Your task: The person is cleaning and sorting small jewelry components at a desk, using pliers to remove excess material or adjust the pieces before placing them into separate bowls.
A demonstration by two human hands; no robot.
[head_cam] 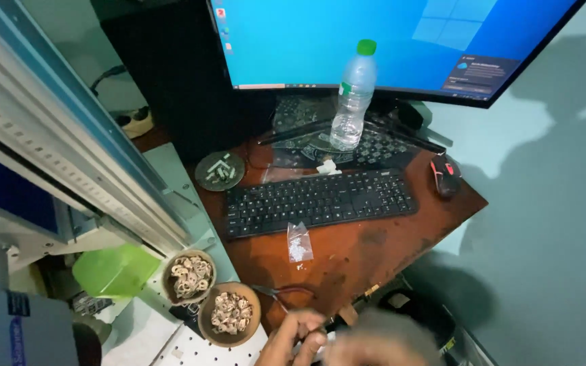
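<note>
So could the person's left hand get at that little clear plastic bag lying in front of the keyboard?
Probably yes. The left hand sits at the desk's near edge, and only bare wood lies between it and the small bag.

Worn brown counter (374, 244) carries keyboard (320, 201), small plastic bag (299, 242) w/ bottle (353, 95) further off, beyond left hand (293, 339); mouse (445, 175) far right.

Bare desk top (361, 251) is lying open between keyboard (320, 200) and near edge, only a small clear bag (298, 242) sitting there. Two bowls (228, 313) are crowding near left. Bottle (353, 95) and monitor (388, 44) are blocking far side.
</note>
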